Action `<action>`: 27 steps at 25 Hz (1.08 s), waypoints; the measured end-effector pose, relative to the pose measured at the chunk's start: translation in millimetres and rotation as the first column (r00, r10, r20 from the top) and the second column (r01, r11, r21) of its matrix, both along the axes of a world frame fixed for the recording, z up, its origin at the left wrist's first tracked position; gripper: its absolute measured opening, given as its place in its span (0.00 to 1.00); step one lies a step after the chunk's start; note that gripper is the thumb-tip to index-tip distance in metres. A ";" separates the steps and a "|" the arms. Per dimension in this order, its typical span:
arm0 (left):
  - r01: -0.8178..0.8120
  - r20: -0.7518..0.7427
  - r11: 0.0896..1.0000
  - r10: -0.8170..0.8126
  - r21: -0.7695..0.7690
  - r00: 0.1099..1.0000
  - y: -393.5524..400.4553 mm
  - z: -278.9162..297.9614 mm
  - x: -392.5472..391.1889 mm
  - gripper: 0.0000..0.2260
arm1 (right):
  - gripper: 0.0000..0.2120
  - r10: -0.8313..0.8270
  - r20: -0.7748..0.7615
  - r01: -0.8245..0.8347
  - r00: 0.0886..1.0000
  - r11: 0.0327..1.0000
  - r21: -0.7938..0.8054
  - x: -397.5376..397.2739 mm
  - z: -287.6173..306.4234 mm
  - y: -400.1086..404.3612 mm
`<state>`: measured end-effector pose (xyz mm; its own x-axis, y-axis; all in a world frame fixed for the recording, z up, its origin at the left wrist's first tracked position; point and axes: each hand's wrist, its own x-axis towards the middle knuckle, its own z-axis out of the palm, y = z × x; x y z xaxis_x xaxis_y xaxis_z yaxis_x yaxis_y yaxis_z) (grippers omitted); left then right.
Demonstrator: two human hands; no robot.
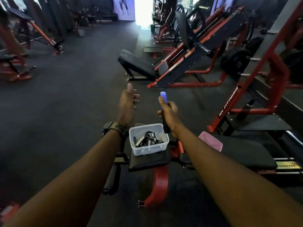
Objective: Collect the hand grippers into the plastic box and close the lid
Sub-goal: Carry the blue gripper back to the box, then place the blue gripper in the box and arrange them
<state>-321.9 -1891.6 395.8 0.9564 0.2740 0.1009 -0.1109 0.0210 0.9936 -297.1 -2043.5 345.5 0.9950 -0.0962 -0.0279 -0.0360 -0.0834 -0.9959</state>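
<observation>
Nearest, a red curved steel machine leg at 6 o'clock, under a black padded desk. On that pad sits the clear rectangular plastic box, lid off, open top. Inside: a pile of black and grey hand grippers, tangled, count unclear. At 3 o'clock of the box, a pink plastic lid lies tilted on a second black bench pad, apart from the box.

Left forearm wears a dark olive digital wristwatch, just at 9 o'clock of the box. Left hand hovers beyond the box at 11 o'clock, fingers apart and loosely curled, holding nothing.

Right hand above the box's far right corner, at 1 o'clock, fingers clamped round a hand gripper with a black grip and blue top; its black lower end overlaps the box rim in view, contact unclear.

Farther: dark rubber gym floor, black incline bench, red and black leg press frames at 1–2 o'clock, bright doorway at 12.
</observation>
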 end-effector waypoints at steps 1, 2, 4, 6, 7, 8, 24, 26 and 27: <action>-0.006 -0.018 1.000 0.006 -0.002 1.000 1.3 -8.7 14.3 0.25 | 0.25 0.009 -0.023 -0.009 1.000 1.000 -0.012 14.3 -8.7 1.0; -0.003 -0.032 1.000 0.003 0.002 0.999 3.2 -17.7 28.7 0.25 | 0.24 0.014 -0.044 -0.015 0.999 1.000 -0.023 27.7 -17.4 1.9; 0.010 -0.065 1.000 -0.009 0.000 0.998 8.0 -38.3 57.6 0.24 | 0.20 0.000 -0.074 -0.002 0.997 0.999 -0.034 54.2 -36.2 6.1; 0.022 -0.093 1.000 -0.023 -0.014 0.995 15.5 -57.6 83.7 0.24 | 0.18 -0.031 -0.102 0.025 0.994 0.998 -0.057 76.1 -53.2 11.9; 0.033 -0.099 0.999 -0.034 -0.011 0.994 19.0 -65.8 94.2 0.24 | 0.17 -0.035 -0.118 0.028 0.992 0.998 -0.061 84.8 -61.5 15.0; 0.039 -0.113 0.999 -0.040 -0.009 0.993 23.3 -75.8 106.9 0.24 | 0.17 -0.037 -0.141 0.028 0.989 0.997 -0.066 96.0 -71.3 18.6; -0.035 -0.377 0.999 0.046 0.037 0.925 39.8 -209.9 207.6 0.26 | 0.26 0.028 -0.488 -0.105 0.872 0.986 -0.132 191.7 -216.8 41.6; -0.053 -0.413 0.998 0.058 0.023 0.909 31.1 -225.2 213.2 0.27 | 0.25 0.029 -0.519 -0.112 0.855 0.985 -0.130 197.3 -231.6 33.8; -0.058 -0.426 0.998 0.060 0.019 0.903 27.1 -231.1 214.8 0.28 | 0.25 0.028 -0.532 -0.116 0.846 0.984 -0.133 197.8 -239.0 30.8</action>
